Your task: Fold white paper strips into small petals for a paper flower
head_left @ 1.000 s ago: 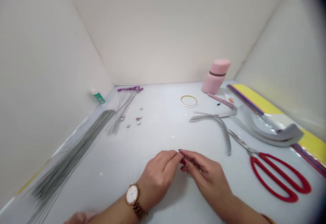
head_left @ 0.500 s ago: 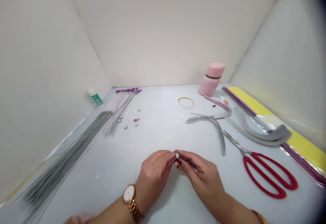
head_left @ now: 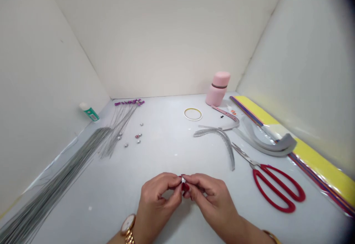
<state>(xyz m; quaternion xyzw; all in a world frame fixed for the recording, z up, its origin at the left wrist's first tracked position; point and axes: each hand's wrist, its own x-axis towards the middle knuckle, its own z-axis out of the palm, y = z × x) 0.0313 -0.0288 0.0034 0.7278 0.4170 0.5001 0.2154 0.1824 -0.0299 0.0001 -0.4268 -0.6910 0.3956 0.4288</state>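
The left hand (head_left: 159, 199) and the right hand (head_left: 215, 199) pinch between their fingertips a small silver piece (head_left: 183, 180), partly hidden, its form unclear. On the table (head_left: 166, 151), scissors (head_left: 254, 164) lie apart from the right hand; the left view edge cuts off wires (head_left: 55, 184).

Left hand (head_left: 158, 201), lower centre: watch (head_left: 128, 223) at wrist, round white dial, gold-toned case, gold-toned link strap. Right hand (head_left: 214, 196): thin gold-toned bangle (head_left: 272, 236) at bottom edge, partly cut off. Nails (head_left: 185, 188) deep red.
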